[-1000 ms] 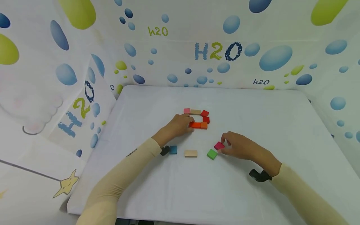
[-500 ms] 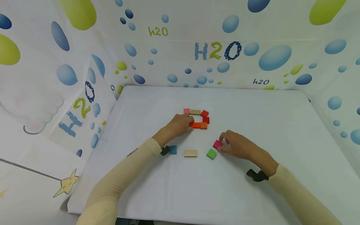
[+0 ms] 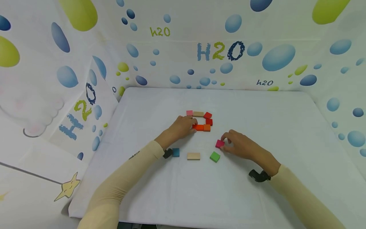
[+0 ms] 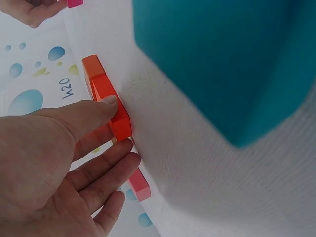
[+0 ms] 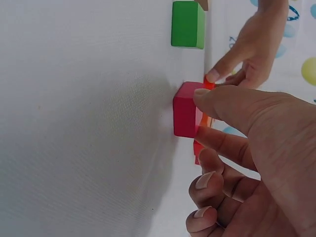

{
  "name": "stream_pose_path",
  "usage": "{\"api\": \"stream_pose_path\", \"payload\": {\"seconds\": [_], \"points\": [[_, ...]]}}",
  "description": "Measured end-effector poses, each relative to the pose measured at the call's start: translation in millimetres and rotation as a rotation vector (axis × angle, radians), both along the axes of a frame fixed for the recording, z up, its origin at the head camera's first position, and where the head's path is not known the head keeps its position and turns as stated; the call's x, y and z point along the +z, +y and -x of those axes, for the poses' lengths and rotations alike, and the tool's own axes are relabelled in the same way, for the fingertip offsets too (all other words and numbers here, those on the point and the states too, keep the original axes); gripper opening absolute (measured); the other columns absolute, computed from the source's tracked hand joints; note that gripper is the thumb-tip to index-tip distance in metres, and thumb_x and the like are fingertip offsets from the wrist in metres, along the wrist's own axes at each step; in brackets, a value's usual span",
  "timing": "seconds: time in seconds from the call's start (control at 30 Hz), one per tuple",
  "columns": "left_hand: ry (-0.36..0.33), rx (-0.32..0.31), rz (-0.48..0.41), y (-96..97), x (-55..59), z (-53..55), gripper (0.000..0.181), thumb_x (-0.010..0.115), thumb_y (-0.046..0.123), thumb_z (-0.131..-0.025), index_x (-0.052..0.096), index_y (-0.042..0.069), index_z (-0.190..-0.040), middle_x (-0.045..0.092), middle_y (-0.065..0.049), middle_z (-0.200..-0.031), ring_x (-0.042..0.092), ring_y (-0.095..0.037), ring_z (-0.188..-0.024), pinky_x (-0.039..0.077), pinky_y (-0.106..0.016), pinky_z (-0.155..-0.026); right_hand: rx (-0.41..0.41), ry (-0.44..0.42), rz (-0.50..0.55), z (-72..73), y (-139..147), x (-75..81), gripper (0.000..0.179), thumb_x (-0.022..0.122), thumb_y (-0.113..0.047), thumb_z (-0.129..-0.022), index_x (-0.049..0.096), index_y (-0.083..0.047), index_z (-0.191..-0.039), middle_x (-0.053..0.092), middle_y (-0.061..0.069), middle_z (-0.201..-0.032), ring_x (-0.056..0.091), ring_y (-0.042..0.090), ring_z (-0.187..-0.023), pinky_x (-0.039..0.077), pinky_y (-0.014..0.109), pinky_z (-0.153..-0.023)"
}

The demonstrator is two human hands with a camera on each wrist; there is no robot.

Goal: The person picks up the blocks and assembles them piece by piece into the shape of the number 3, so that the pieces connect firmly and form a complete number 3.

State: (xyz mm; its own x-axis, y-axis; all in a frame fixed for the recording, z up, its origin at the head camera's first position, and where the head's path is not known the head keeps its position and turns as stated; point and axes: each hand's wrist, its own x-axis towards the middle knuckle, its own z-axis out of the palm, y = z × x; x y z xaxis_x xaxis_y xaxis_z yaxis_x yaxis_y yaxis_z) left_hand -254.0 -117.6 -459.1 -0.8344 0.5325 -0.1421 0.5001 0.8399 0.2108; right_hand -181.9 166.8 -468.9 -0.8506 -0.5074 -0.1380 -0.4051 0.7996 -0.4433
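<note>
My left hand (image 3: 180,128) pinches a long red-orange block (image 4: 122,123) between thumb and finger, at the left end of a curved row on the table. An orange block (image 3: 207,128) touches its right end. Beyond it come a red block (image 3: 209,122), another red block (image 3: 207,115), a plain wooden block (image 3: 198,114) and a pink block (image 3: 189,113). To the right and nearer, my right hand (image 3: 239,146) holds a crimson block (image 3: 220,144) by its edges, thumb on one side and index finger on the other. The crimson block stands apart from the row.
Closer to the front edge lie a blue block (image 3: 175,152), a plain wooden block (image 3: 193,156) and a green block (image 3: 215,156). The blue one looms large in the left wrist view. White cloth (image 3: 160,197) covers the table, and printed walls rise behind it.
My right hand has slid the crimson block left and away from me, off the green block's side and towards the row. The left hand stays where it was.
</note>
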Motion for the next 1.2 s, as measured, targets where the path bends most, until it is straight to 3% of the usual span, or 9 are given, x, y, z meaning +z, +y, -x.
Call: {"api": "stream_pose_path", "payload": {"seconds": [0.6, 1.2], "points": [[0.002, 0.002, -0.021, -1.4, 0.1, -1.2, 0.036, 0.074, 0.032, -0.101, 0.069, 0.013, -0.132, 0.069, -0.008, -0.131, 0.058, -0.025, -0.130, 0.044, -0.049, -0.113, 0.014, 0.073, -0.022, 22.7, -15.9, -4.2, 0.039, 0.075, -0.024, -0.099, 0.067, -0.015, -0.136, 0.064, 0.006, -0.108, 0.064, 0.020, -0.096, 0.062, 0.037, -0.085], [0.012, -0.005, -0.032, -1.3, 1.8, -2.2, 0.036, 0.074, 0.032, -0.101, 0.070, 0.012, -0.131, 0.068, -0.009, -0.133, 0.058, -0.026, -0.130, 0.045, -0.048, -0.111, -0.001, 0.107, -0.001, 29.5, -27.0, -6.2, 0.037, 0.075, -0.023, -0.100, 0.067, -0.012, -0.135, 0.064, 0.007, -0.108, 0.063, 0.020, -0.094, 0.062, 0.035, -0.084]]}}
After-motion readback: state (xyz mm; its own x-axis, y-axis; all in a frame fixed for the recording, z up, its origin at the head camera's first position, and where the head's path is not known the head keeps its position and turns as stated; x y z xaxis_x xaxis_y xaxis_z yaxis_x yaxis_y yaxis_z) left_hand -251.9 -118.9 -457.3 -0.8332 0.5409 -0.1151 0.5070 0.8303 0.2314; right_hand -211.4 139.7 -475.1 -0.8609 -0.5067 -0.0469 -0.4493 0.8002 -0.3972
